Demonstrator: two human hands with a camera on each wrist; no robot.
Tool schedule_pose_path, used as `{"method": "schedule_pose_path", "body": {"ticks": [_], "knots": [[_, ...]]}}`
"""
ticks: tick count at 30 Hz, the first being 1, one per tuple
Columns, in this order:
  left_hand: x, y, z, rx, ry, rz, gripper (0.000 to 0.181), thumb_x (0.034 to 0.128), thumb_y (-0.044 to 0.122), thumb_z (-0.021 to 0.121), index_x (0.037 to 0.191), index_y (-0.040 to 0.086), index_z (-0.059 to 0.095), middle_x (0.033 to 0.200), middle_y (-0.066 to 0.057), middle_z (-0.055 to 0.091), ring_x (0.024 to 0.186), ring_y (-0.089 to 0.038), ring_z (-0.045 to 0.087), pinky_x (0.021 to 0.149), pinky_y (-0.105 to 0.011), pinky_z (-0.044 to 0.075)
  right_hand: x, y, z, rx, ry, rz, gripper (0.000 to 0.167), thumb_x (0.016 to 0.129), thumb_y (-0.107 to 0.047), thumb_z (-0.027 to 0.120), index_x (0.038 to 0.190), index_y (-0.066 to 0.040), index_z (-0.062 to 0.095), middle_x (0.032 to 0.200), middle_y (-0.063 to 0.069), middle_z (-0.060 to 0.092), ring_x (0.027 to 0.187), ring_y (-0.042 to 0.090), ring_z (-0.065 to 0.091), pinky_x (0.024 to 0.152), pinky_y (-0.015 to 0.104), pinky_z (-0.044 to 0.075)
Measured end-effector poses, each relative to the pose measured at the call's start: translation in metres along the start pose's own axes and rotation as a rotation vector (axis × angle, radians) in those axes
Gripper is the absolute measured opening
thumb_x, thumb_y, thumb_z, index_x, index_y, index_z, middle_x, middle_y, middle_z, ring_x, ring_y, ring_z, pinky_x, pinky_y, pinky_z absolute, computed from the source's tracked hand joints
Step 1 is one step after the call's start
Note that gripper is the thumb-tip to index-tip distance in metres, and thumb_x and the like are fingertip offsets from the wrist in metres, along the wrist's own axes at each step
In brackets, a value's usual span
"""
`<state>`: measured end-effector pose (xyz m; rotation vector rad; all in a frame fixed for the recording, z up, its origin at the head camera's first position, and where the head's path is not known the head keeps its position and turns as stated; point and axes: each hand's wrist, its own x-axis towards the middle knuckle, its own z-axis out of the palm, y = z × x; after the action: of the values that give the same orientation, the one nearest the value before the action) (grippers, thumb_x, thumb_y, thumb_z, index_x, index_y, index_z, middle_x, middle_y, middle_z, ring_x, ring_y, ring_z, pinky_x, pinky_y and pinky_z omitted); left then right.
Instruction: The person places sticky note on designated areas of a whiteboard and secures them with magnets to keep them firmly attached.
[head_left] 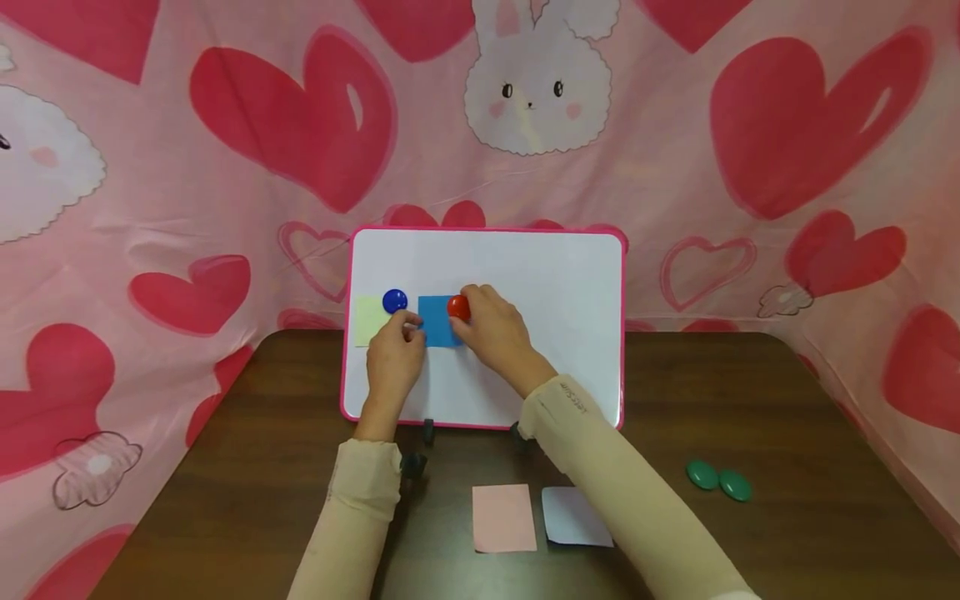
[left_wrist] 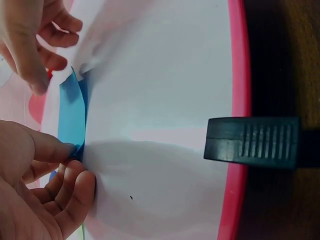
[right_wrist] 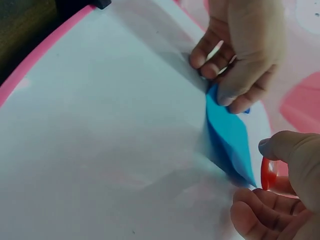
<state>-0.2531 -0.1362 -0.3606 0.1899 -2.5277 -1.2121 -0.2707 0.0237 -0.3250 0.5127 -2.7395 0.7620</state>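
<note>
A whiteboard (head_left: 525, 333) with a pink frame stands upright at the back of the table. My left hand (head_left: 393, 354) pinches the lower left edge of a blue paper note (head_left: 437, 323) between thumb and fingers; in the left wrist view the note (left_wrist: 71, 117) bows away from the board. At the note's upper right, my right hand (head_left: 498, 332) holds a round red magnet (head_left: 458, 307), seen edge-on in the right wrist view between thumb and fingers. To the left, a blue magnet (head_left: 394, 301) sits at the corner of a pale yellow-green note (head_left: 367, 323) on the board.
On the table before the board lie a pink note (head_left: 504, 518) and a pale lilac note (head_left: 573, 517), the latter partly under my right sleeve. Two green magnets (head_left: 702, 475) lie at the right. Black clips (left_wrist: 252, 142) support the board's bottom edge. A patterned pink cloth hangs behind.
</note>
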Motion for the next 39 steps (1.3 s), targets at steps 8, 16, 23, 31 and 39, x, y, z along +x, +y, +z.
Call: {"method": "schedule_pose_path", "body": {"ticks": [8,16,23,31,39], "knots": [[0.0,0.0,0.0,0.005,0.003,0.012,0.02,0.1009,0.015,0.06,0.119,0.008,0.065,0.088,-0.011,0.063,0.078,-0.027,0.058,0.068,-0.038,0.051,0.009,-0.004,0.011,-0.097,0.017,-0.014,0.045,0.097,-0.033,0.069,0.131,-0.006,0.056,0.112,0.012,0.06,0.091,0.023,0.063,0.086,0.039,0.056],[-0.001,0.0,0.0,0.002,0.002,0.026,0.021,0.1004,0.015,0.061,0.119,0.007,0.065,0.086,-0.011,0.062,0.076,-0.027,0.058,0.066,-0.037,0.051,0.008,-0.002,0.015,-0.135,0.059,-0.041,0.043,0.098,-0.032,0.067,0.129,-0.005,0.056,0.109,0.013,0.06,0.085,0.023,0.064,0.084,0.038,0.057],[0.0,-0.001,0.0,0.012,0.006,0.025,0.02,0.1001,0.015,0.061,0.118,0.007,0.065,0.086,-0.011,0.062,0.076,-0.027,0.057,0.066,-0.037,0.049,0.009,-0.001,0.02,-0.185,0.083,-0.078,0.041,0.099,-0.032,0.067,0.128,-0.004,0.057,0.106,0.013,0.059,0.079,0.022,0.063,0.08,0.036,0.058],[-0.001,0.002,0.0,0.023,-0.011,0.018,0.021,0.1005,0.015,0.062,0.12,0.008,0.065,0.089,-0.011,0.063,0.079,-0.027,0.058,0.069,-0.038,0.051,0.003,0.0,0.015,-0.173,0.105,-0.063,0.049,0.097,-0.032,0.069,0.136,-0.006,0.055,0.11,0.013,0.062,0.082,0.023,0.065,0.08,0.036,0.058],[-0.002,0.001,-0.004,0.022,-0.013,0.02,0.023,0.0999,0.015,0.062,0.121,0.008,0.065,0.096,-0.012,0.065,0.085,-0.028,0.059,0.074,-0.042,0.053,-0.029,0.013,-0.011,0.032,0.126,0.046,0.057,0.091,-0.031,0.076,0.14,-0.008,0.056,0.113,0.01,0.064,0.097,0.022,0.064,0.085,0.04,0.057]]}}
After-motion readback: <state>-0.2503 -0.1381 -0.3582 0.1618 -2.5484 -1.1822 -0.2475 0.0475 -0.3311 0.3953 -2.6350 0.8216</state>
